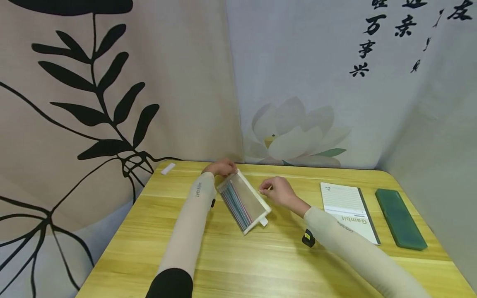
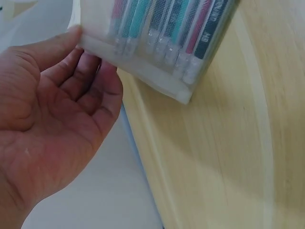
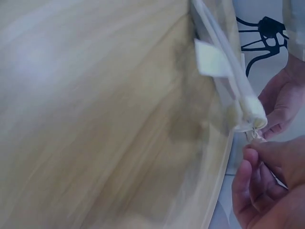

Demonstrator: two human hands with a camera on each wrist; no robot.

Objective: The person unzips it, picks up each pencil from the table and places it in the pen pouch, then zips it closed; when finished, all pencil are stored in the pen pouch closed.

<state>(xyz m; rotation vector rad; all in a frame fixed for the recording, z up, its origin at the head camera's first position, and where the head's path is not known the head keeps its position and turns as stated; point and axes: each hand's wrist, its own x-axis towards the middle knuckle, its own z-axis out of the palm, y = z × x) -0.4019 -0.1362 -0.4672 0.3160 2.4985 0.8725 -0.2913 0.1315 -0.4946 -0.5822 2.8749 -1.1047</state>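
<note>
A pale zip pouch (image 1: pixel 250 203) with a see-through side stands tilted above the wooden table. Inside it lie several slim pencils or pens (image 2: pixel 176 33) in teal, pink and dark colours. My left hand (image 1: pixel 222 167) pinches the pouch's far end between thumb and fingers, palm showing in the left wrist view. At the pouch's right side, my right hand (image 1: pixel 279 191) pinches a small zip pull (image 3: pixel 255 135) by the pouch's corner. A white tag (image 3: pixel 212 59) sticks out from the pouch's edge.
To the right lie a lined notepad (image 1: pixel 348 211) marked "Gambit" and a dark green case (image 1: pixel 400 219). A small white block (image 1: pixel 168 168) is near the table's (image 1: pixel 231 269) far left corner. Printed curtains (image 1: pixel 193 82) hang behind the table.
</note>
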